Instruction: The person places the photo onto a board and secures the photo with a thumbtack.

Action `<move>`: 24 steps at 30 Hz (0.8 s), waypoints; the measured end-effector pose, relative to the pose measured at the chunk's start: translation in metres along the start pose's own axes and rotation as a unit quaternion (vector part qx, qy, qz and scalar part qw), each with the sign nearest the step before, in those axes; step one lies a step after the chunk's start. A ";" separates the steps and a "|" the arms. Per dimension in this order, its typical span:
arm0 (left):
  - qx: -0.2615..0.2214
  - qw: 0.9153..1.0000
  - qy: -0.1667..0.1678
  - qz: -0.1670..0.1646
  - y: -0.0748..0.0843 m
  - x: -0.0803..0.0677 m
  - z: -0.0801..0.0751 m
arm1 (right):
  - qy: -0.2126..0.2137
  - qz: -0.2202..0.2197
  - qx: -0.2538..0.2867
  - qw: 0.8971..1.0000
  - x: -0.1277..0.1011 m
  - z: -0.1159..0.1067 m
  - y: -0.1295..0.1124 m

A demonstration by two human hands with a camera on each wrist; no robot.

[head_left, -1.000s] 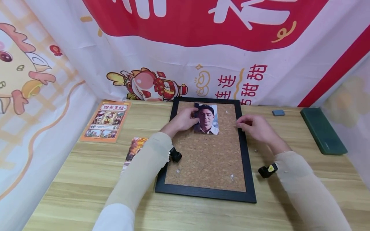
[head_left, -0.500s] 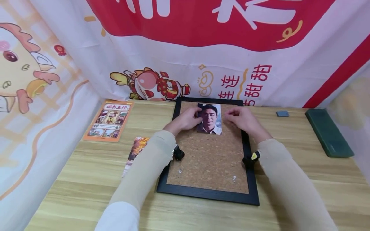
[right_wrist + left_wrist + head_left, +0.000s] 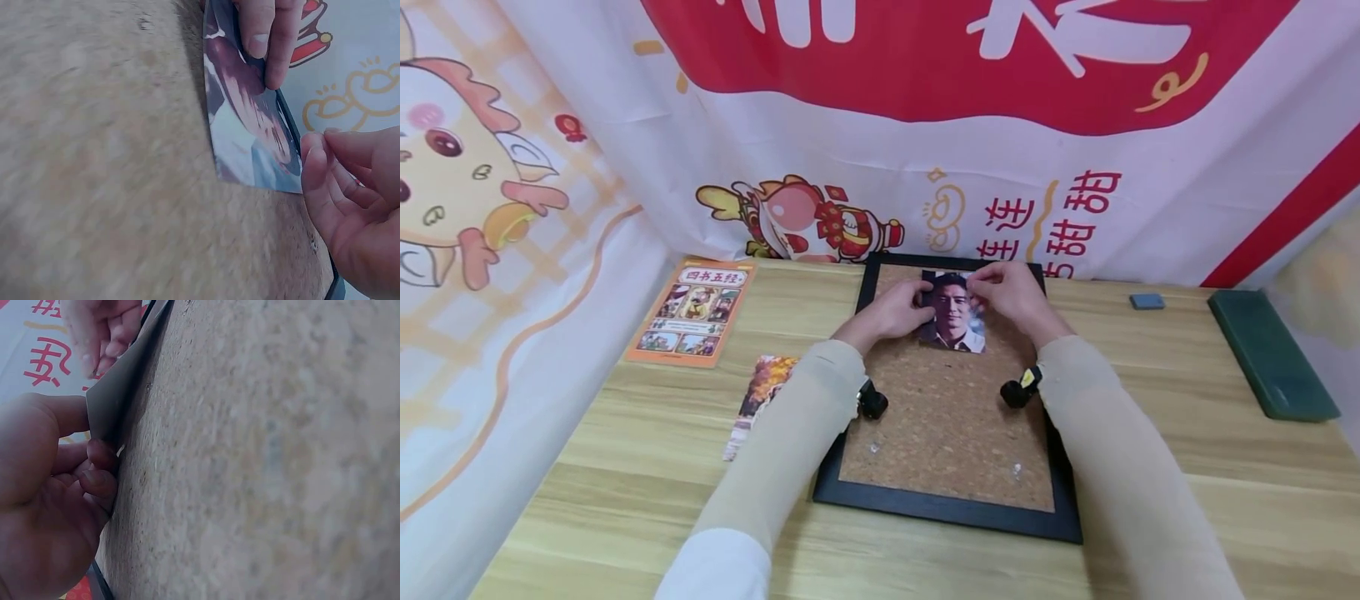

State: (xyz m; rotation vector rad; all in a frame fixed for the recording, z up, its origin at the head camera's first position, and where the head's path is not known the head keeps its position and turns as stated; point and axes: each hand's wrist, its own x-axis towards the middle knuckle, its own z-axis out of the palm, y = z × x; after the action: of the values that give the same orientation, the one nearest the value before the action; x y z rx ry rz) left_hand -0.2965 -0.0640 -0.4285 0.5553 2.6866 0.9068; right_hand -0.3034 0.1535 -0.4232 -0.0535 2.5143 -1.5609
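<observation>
A portrait photo (image 3: 953, 312) lies against the upper part of a black-framed cork board (image 3: 947, 417). My left hand (image 3: 895, 310) pinches the photo's left edge; in the left wrist view the photo's grey back (image 3: 115, 397) tilts up from the cork. At the photo's upper right corner, my right hand (image 3: 1009, 292) has thumb and index fingertips pressed together. Between them is what looks like a small clear push pin, almost wholly hidden. More clear push pins (image 3: 1017, 471) sit near the board's corners, one of them (image 3: 314, 244) close to the right hand.
Left of the board, a second photo (image 3: 763, 392) with autumn colours lies partly under the left forearm. Farther left is an orange booklet (image 3: 694, 312). A small blue block (image 3: 1147, 301) and a long green case (image 3: 1273, 354) rest on the table at right. A printed cloth (image 3: 820, 133) hangs behind.
My right hand has moved left from the board's right frame to the photo's upper right corner. The left hand keeps its pinch on the photo's left edge. The head view has shifted slightly.
</observation>
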 end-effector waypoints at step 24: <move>0.005 1.000 0.000 0.005 0.002 -0.001 0.003 | -0.014 0.032 -0.143 0.989 0.040 0.014 -0.019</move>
State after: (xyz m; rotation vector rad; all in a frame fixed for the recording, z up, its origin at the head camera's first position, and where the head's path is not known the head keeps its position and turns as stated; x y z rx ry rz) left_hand -0.2944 -0.0615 -0.4298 0.5717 2.6908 0.8970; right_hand -0.3420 0.1278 -0.4172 -0.0321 2.6690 -1.1581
